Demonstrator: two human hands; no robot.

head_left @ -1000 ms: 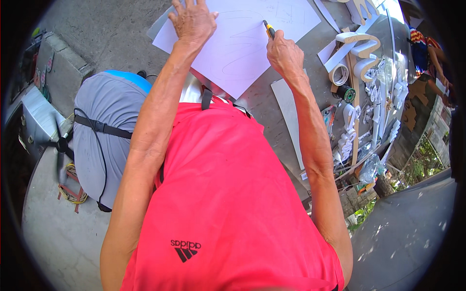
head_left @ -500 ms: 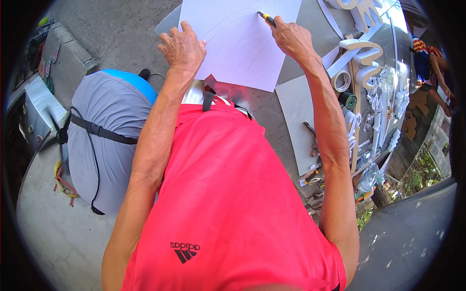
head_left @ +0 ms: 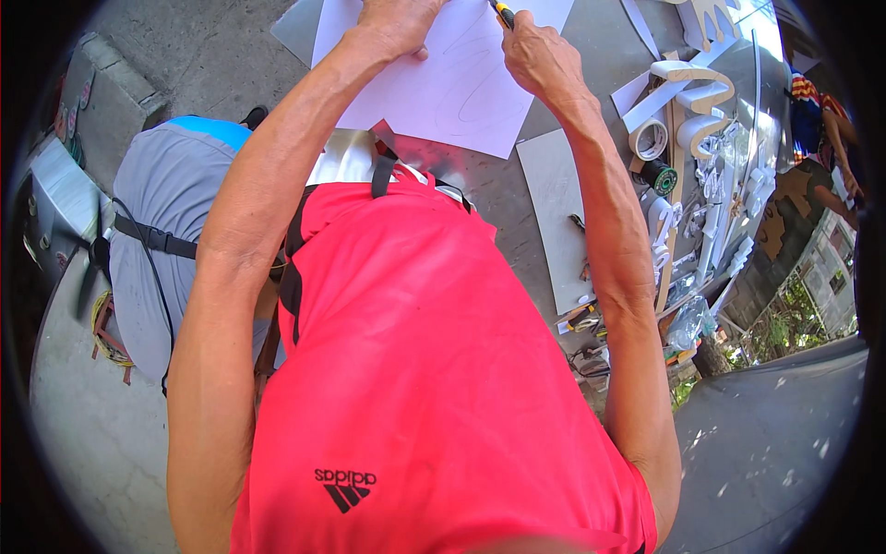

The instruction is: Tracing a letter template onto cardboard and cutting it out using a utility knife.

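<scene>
Seen from above at an outdoor worktable (head_left: 517,198): left hand (head_left: 395,20) pressed flat, fingers spread, on a large white sheet (head_left: 461,88) bearing faint curved pencil lines. Right hand (head_left: 537,57) closed in a fist around a yellow-and-black utility knife (head_left: 502,13), tip at the sheet's upper edge. Sheet lying at the top centre of the table, just beyond a red shirt (head_left: 415,369). To the right, a smaller grey-white board (head_left: 554,212), a roll of tape (head_left: 650,139), white cut-out curved shapes (head_left: 688,92) and scattered hand tools (head_left: 581,319). At left, a grey backpack (head_left: 152,240) with black straps on the concrete floor (head_left: 92,443).
</scene>
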